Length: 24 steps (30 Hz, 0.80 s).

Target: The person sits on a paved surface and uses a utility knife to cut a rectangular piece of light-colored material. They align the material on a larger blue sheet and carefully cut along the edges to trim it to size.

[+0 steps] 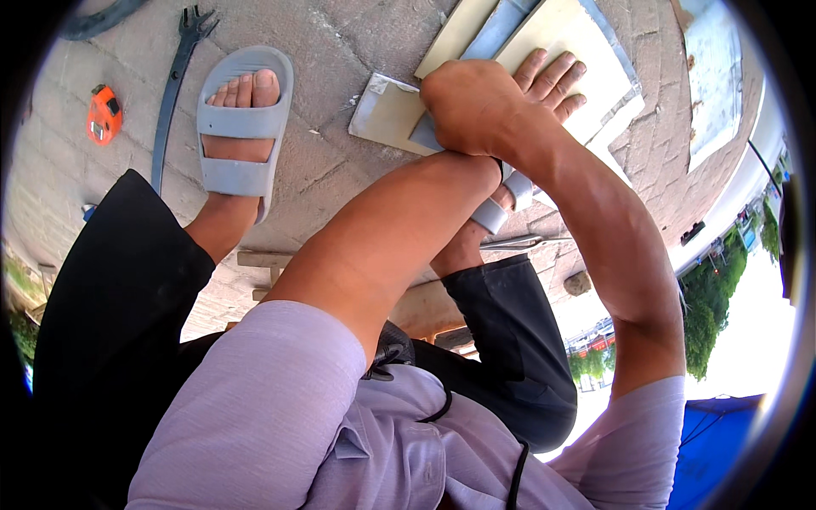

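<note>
My left hand point(557, 83) lies flat on a cream panel point(544, 38), fingers spread toward the right. Its palm and wrist are hidden under my right forearm. My right hand point(472, 102) is closed in a fist, crossed over the left arm at the panels' near left side; whatever it may hold is hidden. Several cream and blue-grey flat pieces overlap around my hands. One cream piece point(387, 115) with a worn, whitish edge sticks out to the left. A blue-grey strip point(501, 30) lies between cream pieces at the far side.
On the paved ground point(340, 51), a dark bar with a forked end point(180, 72) lies beside my left sandal point(242, 123). An orange tape measure point(104, 115) is farther left. A thin metal tool point(518, 244) lies by my right foot. A whitish sheet point(714, 85) lies at the right.
</note>
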Each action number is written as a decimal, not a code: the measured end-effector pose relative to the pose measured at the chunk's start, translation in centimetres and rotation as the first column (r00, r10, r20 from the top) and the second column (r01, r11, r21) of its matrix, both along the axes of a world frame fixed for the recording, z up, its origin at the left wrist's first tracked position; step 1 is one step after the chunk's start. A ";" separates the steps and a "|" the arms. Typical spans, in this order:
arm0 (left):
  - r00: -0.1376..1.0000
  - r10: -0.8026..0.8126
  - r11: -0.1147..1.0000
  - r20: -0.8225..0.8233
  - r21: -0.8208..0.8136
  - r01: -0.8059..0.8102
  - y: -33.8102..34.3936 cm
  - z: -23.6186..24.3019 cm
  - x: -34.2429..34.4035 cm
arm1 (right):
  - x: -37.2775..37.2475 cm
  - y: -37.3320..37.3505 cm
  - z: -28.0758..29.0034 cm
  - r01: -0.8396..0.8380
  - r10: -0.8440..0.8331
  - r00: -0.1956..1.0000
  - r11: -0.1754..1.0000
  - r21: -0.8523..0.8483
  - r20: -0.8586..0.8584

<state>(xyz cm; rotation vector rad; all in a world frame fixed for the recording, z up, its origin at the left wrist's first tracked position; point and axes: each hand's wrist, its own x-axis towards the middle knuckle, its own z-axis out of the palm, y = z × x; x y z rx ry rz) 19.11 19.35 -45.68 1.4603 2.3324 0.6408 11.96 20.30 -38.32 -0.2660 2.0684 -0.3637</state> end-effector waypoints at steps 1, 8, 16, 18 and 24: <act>1.000 0.008 1.000 0.030 0.014 -0.009 -0.1 -0.1 0.2 | -0.1 0.2 0.2 0.010 -0.009 1.000 1.000 0.009 -0.016; 0.822 0.154 0.987 0.549 -0.045 -0.155 1.3 -0.7 0.1 | -3.2 4.5 0.2 0.103 -0.075 0.974 0.987 0.125 -0.212; 0.999 -0.029 0.997 0.027 -0.065 0.030 0.2 0.4 0.0 | 0.0 0.9 0.1 0.007 -0.007 1.000 1.000 -0.003 0.000; 0.968 0.091 0.992 0.232 0.061 -0.108 0.5 -0.5 0.9 | -0.7 1.4 0.5 0.023 -0.022 0.999 0.999 0.046 -0.035; 0.993 0.089 0.994 0.077 -0.064 -0.084 0.4 0.9 0.3 | -5.5 7.1 0.9 0.098 -0.064 0.986 0.971 0.217 -0.157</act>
